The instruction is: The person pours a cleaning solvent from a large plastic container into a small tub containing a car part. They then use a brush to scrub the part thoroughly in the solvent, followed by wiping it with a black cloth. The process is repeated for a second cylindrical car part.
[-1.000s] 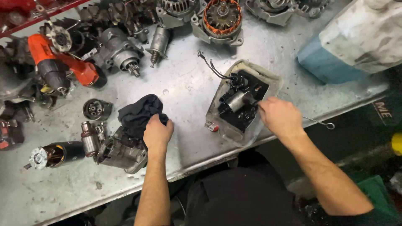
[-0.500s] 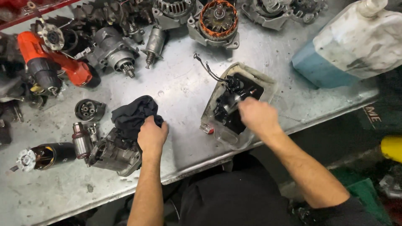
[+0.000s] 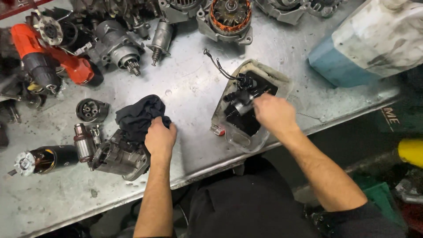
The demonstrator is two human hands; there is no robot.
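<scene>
My left hand (image 3: 159, 139) rests closed on a dark cloth (image 3: 139, 115) that lies over a grey starter housing (image 3: 120, 155). My right hand (image 3: 274, 113) reaches into a shallow plastic tub (image 3: 282, 81) holding black liquid. Its fingers close around a small dark motor part (image 3: 240, 102) with black wires (image 3: 217, 67) trailing out over the tub's far edge. Both hands work over a scratched metal bench (image 3: 189, 88).
An orange power drill (image 3: 42, 59) lies at the far left. Starter motors (image 3: 118, 47) and an alternator with copper windings (image 3: 229, 17) line the back. A round cap (image 3: 91, 110) and an armature (image 3: 44, 158) sit left. A large white and blue jug (image 3: 370, 42) lies at the right.
My right hand has shifted left, deeper into the tub and onto the motor part. My left hand has stayed on the cloth.
</scene>
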